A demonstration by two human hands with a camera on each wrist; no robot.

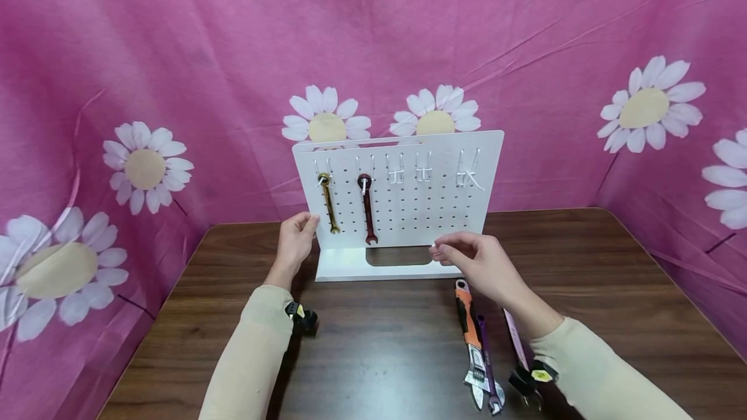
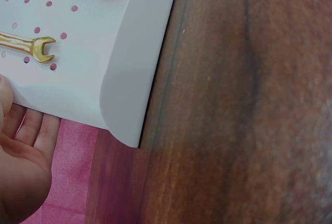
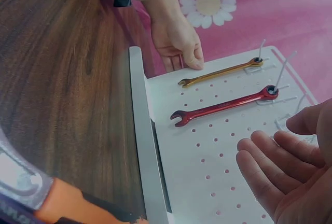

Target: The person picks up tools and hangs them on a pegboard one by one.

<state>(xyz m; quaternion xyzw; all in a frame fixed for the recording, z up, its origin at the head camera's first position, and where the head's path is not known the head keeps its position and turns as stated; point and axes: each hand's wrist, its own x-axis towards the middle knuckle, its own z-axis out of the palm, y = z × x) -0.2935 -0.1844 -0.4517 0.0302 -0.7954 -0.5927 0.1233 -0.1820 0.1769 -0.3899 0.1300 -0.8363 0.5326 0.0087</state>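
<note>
A white pegboard stand (image 1: 408, 212) sits upright on the dark wooden bench (image 1: 373, 355), its foot plate facing the person so the hooks along the top row are easy to reach. The left hand (image 1: 296, 240) grips the board's left edge, thumb on the front and fingers behind, which looks like a way of steadying it. The right hand (image 1: 475, 261) hovers just in front of the lower right part of the board, fingers relaxed and holding nothing. Two tools hang from the leftmost hooks by their ring ends, jaws down: a gold wrench (image 1: 328, 203) and beside it a red wrench (image 1: 367, 208); the remaining hooks (image 1: 432, 170) to the right carry nothing. On the bench near the right forearm lie an orange-handled adjustable wrench (image 1: 470, 342), a purple wrench (image 1: 487, 361) touching it, and a pink-handled tool (image 1: 516, 342) partly hidden by the sleeve.
</note>
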